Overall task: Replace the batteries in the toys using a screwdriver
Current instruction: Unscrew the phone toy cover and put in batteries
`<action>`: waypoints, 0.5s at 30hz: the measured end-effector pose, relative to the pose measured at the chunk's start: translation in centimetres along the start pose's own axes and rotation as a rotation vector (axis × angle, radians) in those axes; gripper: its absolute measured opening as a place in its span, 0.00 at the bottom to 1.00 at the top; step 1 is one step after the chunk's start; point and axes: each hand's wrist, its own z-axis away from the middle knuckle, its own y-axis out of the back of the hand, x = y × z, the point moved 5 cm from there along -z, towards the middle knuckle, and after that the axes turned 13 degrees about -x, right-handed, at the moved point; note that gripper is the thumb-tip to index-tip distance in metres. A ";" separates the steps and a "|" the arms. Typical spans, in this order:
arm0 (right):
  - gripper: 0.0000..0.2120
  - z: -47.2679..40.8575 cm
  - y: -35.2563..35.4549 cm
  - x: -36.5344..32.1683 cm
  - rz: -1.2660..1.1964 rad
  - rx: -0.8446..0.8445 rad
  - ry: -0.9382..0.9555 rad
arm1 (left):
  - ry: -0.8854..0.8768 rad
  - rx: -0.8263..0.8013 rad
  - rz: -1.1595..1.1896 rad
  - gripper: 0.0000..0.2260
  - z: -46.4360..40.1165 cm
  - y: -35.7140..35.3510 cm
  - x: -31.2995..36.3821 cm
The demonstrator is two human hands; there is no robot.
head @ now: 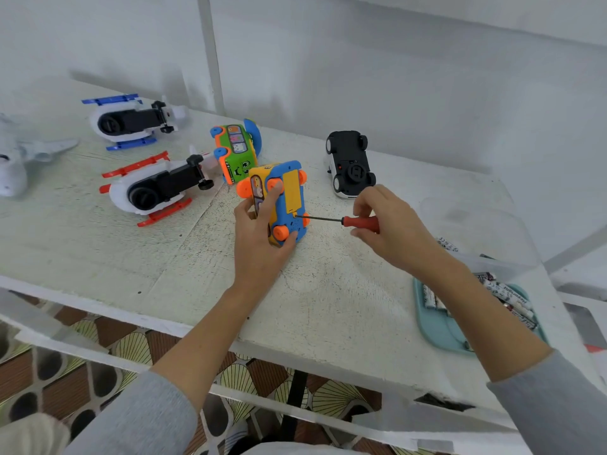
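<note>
My left hand grips a blue and yellow toy bus with orange wheels, tipped on its side so that its underside faces right. A yellow battery cover shows on that underside. My right hand holds a red-handled screwdriver level. Its dark shaft points left and its tip touches the underside just below the cover.
On the white table lie a green toy bus, a black and white toy car upside down, two toy helicopters and a grey plane toy. A teal tray of batteries sits at right, beside a clear plastic box.
</note>
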 end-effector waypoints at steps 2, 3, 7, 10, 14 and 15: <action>0.06 -0.2 0.2 0.1 0.028 0.033 -0.046 | -0.002 -0.001 0.001 0.38 0.0 0.0 0.0; 0.08 -0.3 0.2 0.3 0.055 0.029 -0.089 | -0.002 -0.005 -0.001 0.38 0.0 0.0 0.1; 0.09 -0.4 0.0 0.1 -0.010 0.000 -0.099 | -0.007 -0.020 -0.017 0.37 0.0 -0.2 0.1; 0.12 -0.3 0.0 0.1 -0.033 0.016 -0.080 | -0.001 -0.022 -0.006 0.37 0.0 -0.1 0.1; 0.11 -0.5 0.3 0.4 0.062 0.044 -0.157 | -0.013 -0.027 -0.019 0.37 0.0 -0.1 0.1; 0.12 -0.5 0.4 0.4 0.083 0.040 -0.156 | -0.010 -0.029 -0.020 0.37 0.0 -0.2 0.1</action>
